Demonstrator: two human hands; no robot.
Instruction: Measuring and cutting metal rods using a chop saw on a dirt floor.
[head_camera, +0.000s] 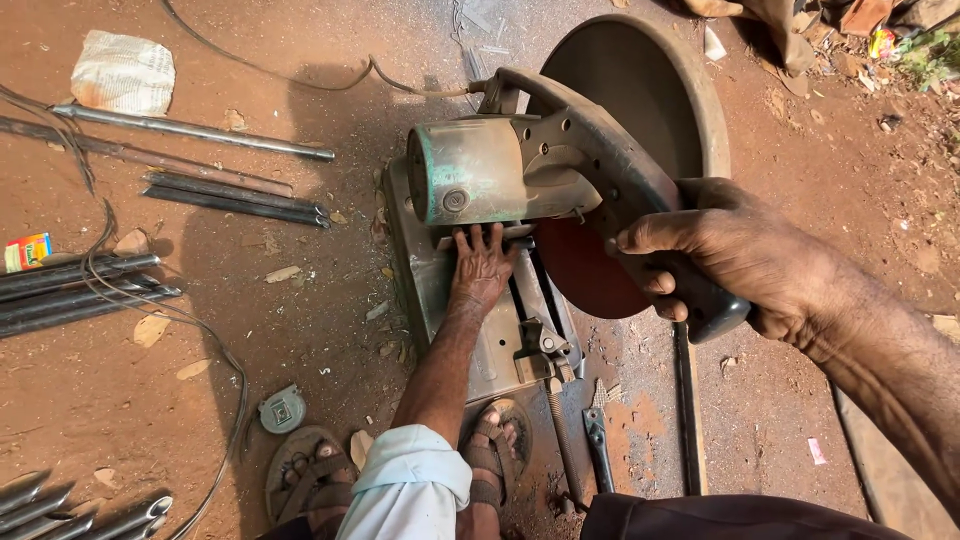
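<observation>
Right hand (745, 262): closed around the black handle of the worn green metal chop saw (500, 175), centre of frame | Left hand (483, 268): flat, fingers spread, pressing on the grey steel saw base (430, 290) under the motor, gripping nothing | Red-brown cutting disc (585, 270): raised | Dark steel rods (235, 198): upper left, on the dirt.

Your left hand (482, 268) fingertips hidden under saw motor (470, 172); cutting disc (585, 275) half behind guard (610, 150); near-left pipes (80, 510) cut by edge.
</observation>
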